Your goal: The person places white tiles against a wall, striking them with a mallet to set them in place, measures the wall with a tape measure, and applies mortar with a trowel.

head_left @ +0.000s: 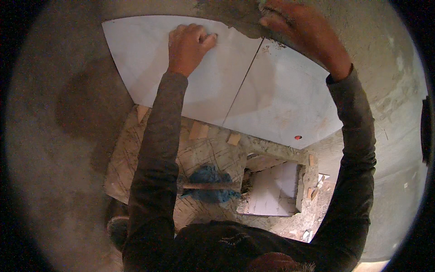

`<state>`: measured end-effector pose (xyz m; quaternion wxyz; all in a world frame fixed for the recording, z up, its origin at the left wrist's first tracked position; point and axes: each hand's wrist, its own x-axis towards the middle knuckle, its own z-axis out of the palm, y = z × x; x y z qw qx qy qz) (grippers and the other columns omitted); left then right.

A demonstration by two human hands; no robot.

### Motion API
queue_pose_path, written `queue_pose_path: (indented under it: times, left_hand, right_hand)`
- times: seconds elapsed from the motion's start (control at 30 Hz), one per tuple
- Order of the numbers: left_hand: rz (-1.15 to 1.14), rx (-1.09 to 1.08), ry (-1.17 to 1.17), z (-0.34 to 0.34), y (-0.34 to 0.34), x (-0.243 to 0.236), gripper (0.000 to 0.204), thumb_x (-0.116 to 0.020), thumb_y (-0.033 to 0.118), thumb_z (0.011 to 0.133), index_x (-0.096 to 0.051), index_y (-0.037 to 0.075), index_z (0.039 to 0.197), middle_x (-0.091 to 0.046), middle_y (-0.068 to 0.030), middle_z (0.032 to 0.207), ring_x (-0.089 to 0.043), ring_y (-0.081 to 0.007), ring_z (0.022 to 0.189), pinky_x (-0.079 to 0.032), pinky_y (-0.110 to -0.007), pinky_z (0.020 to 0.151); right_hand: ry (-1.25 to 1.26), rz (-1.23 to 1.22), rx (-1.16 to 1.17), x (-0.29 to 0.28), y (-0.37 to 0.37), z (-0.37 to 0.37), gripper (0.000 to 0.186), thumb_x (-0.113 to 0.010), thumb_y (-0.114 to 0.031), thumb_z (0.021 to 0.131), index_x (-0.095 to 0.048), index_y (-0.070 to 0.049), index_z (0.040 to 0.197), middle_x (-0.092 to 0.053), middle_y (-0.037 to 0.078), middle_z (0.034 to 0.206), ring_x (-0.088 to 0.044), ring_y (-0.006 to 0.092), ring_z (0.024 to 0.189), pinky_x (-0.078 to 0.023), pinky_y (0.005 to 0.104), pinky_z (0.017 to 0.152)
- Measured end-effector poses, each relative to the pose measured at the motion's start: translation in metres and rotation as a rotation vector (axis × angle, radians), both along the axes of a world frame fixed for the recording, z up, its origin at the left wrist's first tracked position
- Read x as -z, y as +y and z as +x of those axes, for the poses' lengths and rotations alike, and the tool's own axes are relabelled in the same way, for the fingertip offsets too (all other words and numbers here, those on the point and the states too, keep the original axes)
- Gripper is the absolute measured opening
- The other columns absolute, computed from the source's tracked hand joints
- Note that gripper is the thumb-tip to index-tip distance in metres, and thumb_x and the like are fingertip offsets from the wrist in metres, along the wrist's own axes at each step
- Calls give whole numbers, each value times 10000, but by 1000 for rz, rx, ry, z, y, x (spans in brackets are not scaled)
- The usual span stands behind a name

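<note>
Two large white tiles stand side by side against the wall, with a thin dark joint between them. My left hand (190,47) is curled into a fist against the upper part of the left tile (149,59). Nothing shows in its fingers. My right hand (308,34) is raised above the top edge of the right tile (294,90), by the wet grey mortar (226,10) on the wall. Its fingers are bent together; what they hold, if anything, is hidden. Mortar crumbs lie along the tile's upper edge, and a small red-rimmed hole (298,137) sits near its lower corner.
Small wooden wedges (198,130) sit along the tiles' lower edge. Below is a scored cement ledge (158,158) with a crumpled blue bag or cloth (208,174) and a wooden handle or stick (210,186) across it. Right of these is a square opening (274,190). Bare cement walls surround everything.
</note>
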<state>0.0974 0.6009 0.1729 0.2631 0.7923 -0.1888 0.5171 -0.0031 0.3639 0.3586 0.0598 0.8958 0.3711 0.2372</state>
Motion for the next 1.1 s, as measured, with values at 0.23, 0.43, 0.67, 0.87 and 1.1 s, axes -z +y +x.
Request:
queue_pose_path:
  times: [0.23,0.43,0.67,0.87,1.1]
  left_hand:
    - [9,3,1,-2,0,-1,347,-753,342,851,-593,85,682,-628,-59,755,-569,-317,813,-406,-474,794]
    - [30,5,9,1,2,0,333,-751,336,854,-603,87,690,-628,-60,760,-565,-320,803,-408,-474,798]
    - [27,3,12,-3,6,1,319,-753,324,854,-602,92,695,-630,-66,764,-569,-319,811,-410,-481,794]
    - [23,10,-23,0,0,0,317,-755,327,852,-602,98,697,-629,-59,766,-574,-321,827,-412,-485,789]
    - [31,7,31,4,2,3,354,-720,387,881,-593,93,731,-621,-69,813,-554,-310,848,-387,-470,805]
  right_hand:
    - [58,37,73,-10,21,-19,281,-604,-301,1011,-670,-37,1083,-708,186,997,-689,356,934,-525,461,813]
    - [-25,-95,42,11,2,15,342,-606,-327,1006,-668,-50,1197,-719,196,1043,-690,370,1009,-541,470,869]
    - [-473,-125,105,52,-63,-38,399,-687,-330,954,-611,-184,1317,-684,117,1108,-710,333,829,-577,432,676]
    - [-468,-252,184,77,-88,-54,352,-668,-318,955,-584,-228,1284,-653,82,1057,-709,288,806,-589,418,654]
    - [-412,-160,236,50,-68,-36,345,-673,-326,960,-630,-167,1263,-674,106,1059,-704,330,817,-572,435,665]
